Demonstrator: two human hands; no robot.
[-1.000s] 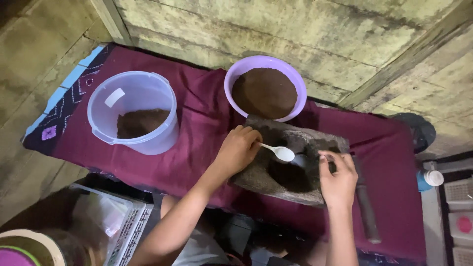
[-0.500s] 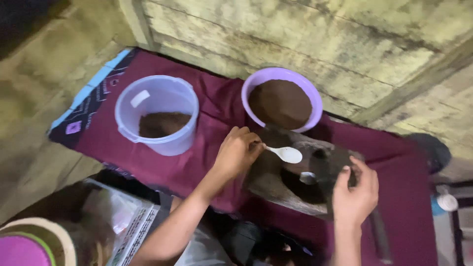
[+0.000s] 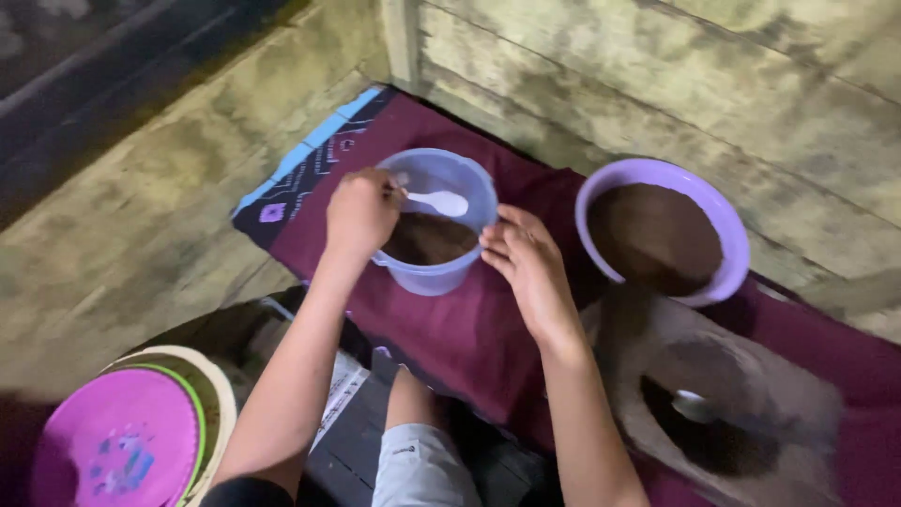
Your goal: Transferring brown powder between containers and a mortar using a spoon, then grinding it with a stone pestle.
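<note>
Maroon cloth under translucent tub of brown powder, left fingers clamped on white spoon, right fingers together against rim.

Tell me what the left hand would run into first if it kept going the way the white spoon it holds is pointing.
The left hand holds a white plastic spoon pointing right over the clear bluish plastic tub. Going straight on, it would probably meet the tub's far rim, near the right hand; depth is unclear.

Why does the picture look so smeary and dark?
Head view: motion blur smears everything, worst at the stone slab lower right and the pink lid lower left; light is dim, with the top-left corner nearly black; the left hand, white spoon and right hand at the tub are soft-edged.
</note>
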